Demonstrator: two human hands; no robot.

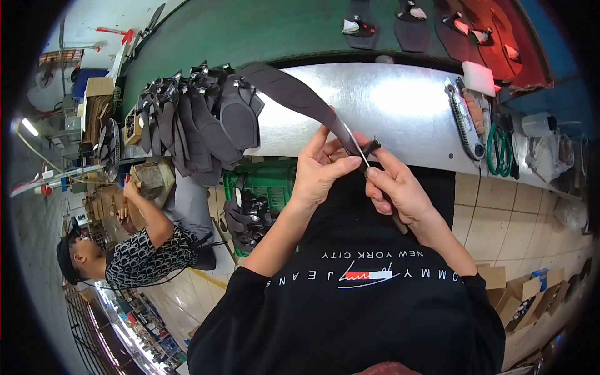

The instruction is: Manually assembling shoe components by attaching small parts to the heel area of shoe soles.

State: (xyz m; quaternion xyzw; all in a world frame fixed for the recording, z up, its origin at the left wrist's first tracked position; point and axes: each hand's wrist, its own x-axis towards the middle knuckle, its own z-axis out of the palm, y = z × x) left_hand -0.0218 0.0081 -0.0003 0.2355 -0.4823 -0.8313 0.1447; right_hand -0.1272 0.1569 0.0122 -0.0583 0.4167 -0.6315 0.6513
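Note:
My left hand is closed on a dark grey sandal sole, which tilts up and away to the left over the bench. Thumb and fingers pinch its narrow near end. My right hand is closed round a slim hand tool whose brownish handle end sticks out below the palm. Its thin bright metal shaft meets the sole's edge between the two hands; whether it is a blade or a spike I cannot tell. A black shiny strap piece shows beside the right fingertips.
A metal bench lies ahead, with piled dark soles at left. At right lie a utility knife, green-handled scissors and a white block. Sandals stand on the green surface behind. A co-worker sits left, near a green crate.

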